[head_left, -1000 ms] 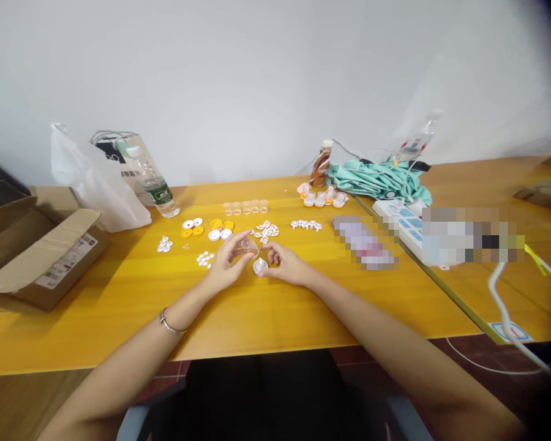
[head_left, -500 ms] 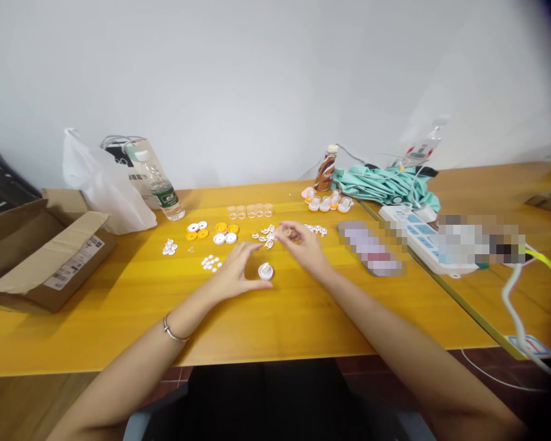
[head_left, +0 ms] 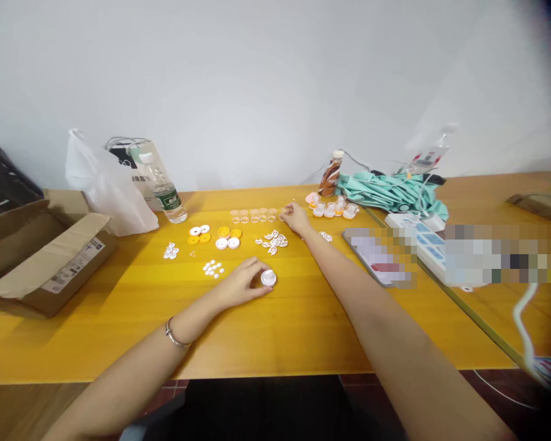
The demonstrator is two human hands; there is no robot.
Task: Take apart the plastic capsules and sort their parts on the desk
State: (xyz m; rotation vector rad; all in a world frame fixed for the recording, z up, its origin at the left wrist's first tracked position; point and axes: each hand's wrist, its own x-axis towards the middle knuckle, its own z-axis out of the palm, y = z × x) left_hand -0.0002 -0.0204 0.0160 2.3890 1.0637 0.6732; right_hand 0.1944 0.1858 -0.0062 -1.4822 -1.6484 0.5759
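My left hand (head_left: 242,283) curls round a small white round stepped part (head_left: 269,278) standing on the table, thumb and fingers at its sides. My right hand (head_left: 294,218) reaches forward, its fingers pinched at the right end of a row of clear, pinkish short cylinders (head_left: 254,215). What looks like another such clear cylinder is at its fingertips, mostly hidden. Between the hands lies a pile of white openwork pieces (head_left: 273,240). Left of it are white wheel-like discs (head_left: 221,244) and yellow ones (head_left: 205,237). Small white caps (head_left: 212,266) lie beside my left hand.
An open cardboard box (head_left: 73,263), plastic bag (head_left: 105,190) and water bottle (head_left: 169,199) stand left. Orange-and-white clear-topped parts (head_left: 334,209), a brown drink bottle (head_left: 331,174) and green cloth (head_left: 390,191) are back right. Nearer are a phone (head_left: 370,257) and power strip (head_left: 413,236).
My right hand has moved forward from beside the openwork pile to the end of the cylinder row. My left hand has closed in on the white round part.
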